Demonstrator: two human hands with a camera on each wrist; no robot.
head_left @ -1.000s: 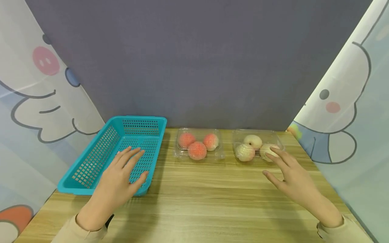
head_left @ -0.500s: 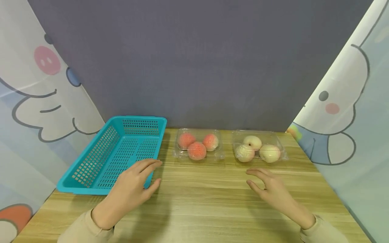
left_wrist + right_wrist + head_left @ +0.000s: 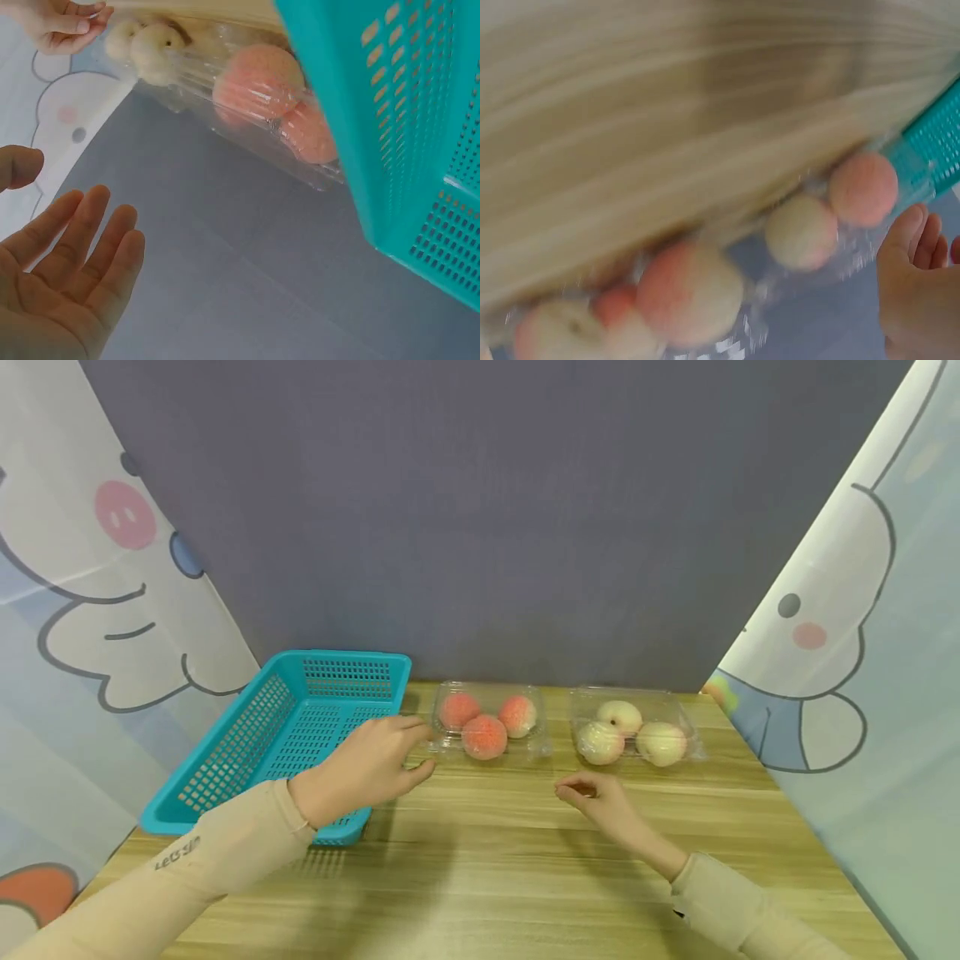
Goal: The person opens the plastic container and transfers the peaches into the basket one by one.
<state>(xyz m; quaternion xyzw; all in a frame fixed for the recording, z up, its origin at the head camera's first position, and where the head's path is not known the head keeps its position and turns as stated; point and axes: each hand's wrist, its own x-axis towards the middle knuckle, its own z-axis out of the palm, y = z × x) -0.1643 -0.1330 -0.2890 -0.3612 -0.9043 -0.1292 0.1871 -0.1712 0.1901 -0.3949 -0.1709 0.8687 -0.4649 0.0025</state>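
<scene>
- Here on my remote feed, the left hand point(image 3: 375, 764) is released: fingers loosely bent, thumb held apart from them, and from its own wrist view I see a bare palm.
- It hovers across the right front edge of the turquoise basket point(image 3: 347, 657), fingertips pointing at the left clear box point(image 3: 491, 691), near it but apart in my left wrist view.
- Now the right hand point(image 3: 603, 806): also released, as I read it, fingers softly curled towards the thumb, gripping nothing.
- I have it over the wooden table point(image 3: 487, 877), in front of the right clear box point(image 3: 660, 703) and a little to its left, fingertips turned inward.
- Inside the left box sit three reddish peaches point(image 3: 484, 737), two behind and one in front.
- Inside the right box, three pale peaches point(image 3: 601, 743), one behind and two in front, a dark dimple showing on the rear one.
- Both boxes stand side by side with a gap, at the back of the table before a dark grey panel point(image 3: 480, 527); the basket stands left of them.
- My right wrist view is blurred, yet that hand shows near the fruit there.
- Cartoon-printed cloth point(image 3: 892, 652) flanks both sides; beige sleeves point(image 3: 232, 847) cover both forearms.
</scene>
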